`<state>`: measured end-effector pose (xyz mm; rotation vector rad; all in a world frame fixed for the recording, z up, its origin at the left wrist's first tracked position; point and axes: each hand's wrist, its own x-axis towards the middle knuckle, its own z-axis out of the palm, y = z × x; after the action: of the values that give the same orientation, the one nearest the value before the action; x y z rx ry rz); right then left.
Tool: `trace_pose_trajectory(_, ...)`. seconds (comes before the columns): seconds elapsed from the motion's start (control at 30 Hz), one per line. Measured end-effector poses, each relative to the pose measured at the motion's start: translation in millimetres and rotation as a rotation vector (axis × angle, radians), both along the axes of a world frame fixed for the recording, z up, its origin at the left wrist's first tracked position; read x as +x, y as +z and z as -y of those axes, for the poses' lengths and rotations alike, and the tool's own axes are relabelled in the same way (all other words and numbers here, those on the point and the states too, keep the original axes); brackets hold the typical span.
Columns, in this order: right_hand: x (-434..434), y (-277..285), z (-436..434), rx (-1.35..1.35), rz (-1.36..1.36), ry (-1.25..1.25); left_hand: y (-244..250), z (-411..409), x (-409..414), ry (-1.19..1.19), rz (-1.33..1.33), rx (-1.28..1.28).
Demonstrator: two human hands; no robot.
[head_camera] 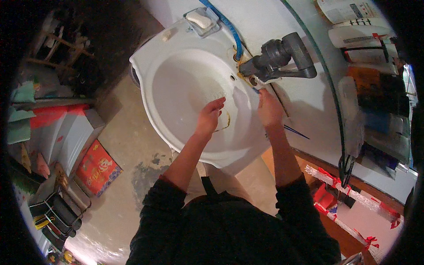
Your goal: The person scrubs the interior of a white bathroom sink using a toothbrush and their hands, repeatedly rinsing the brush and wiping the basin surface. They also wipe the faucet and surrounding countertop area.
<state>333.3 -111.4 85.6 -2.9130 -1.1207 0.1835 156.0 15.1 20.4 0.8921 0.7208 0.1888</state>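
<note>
A white ceramic washbasin point(179, 132) is in front of me. Over its bowl I hold my left hand point(209, 114), fingers together and slightly curled; whether anything is in them is hidden. A thin yellow-brown line or strand point(228, 121) curves beside that hand in the bowl. At the basin's right rim, my right hand point(270, 107) is closed, and a thin blue object point(255, 90) shows at its fingertips. Just above it stands a dark faucet point(273, 59) with a looped handle. Two thin dark-blue prongs point(296, 131) stick out past my right wrist; what they join is hidden.
White soap point(199, 20) sits in a clear dish point(211, 29) on the basin's back corner. A blue hose point(228, 26) runs down beside the faucet. A glass shelf edge point(326, 73) is at right, with bottles point(359, 34) beyond. On the floor at left lies a red printed box point(99, 167).
</note>
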Motion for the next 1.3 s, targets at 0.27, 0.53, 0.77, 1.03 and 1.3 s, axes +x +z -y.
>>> trace_pose_trajectory(0.27, -58.5, 1.5, 37.9, 0.176, -0.290, -0.056, -26.4, 23.9, -50.1, -0.080, -0.179, 0.585)
trace_pose_trajectory(0.53, -32.9, -11.6, -2.9, 0.000, -0.215, -0.064, -39.8, 43.5, -55.4, -0.135, -0.227, 0.571)
trace_pose_trajectory(0.77, -57.7, -28.2, 57.8, 0.007, -0.263, -0.124, -40.5, 44.9, -44.4, -0.142, -0.172, 0.542)
trace_pose_trajectory(1.03, -46.8, -9.5, 21.4, 0.181, -0.438, -0.223, -22.2, 47.8, -32.0, -0.207, -0.222, 0.545)
trace_pose_trajectory(1.3, -48.7, -14.5, 48.3, 0.398, -0.310, -0.142, -44.7, 54.3, -38.0, -0.181, -0.137, 0.576)
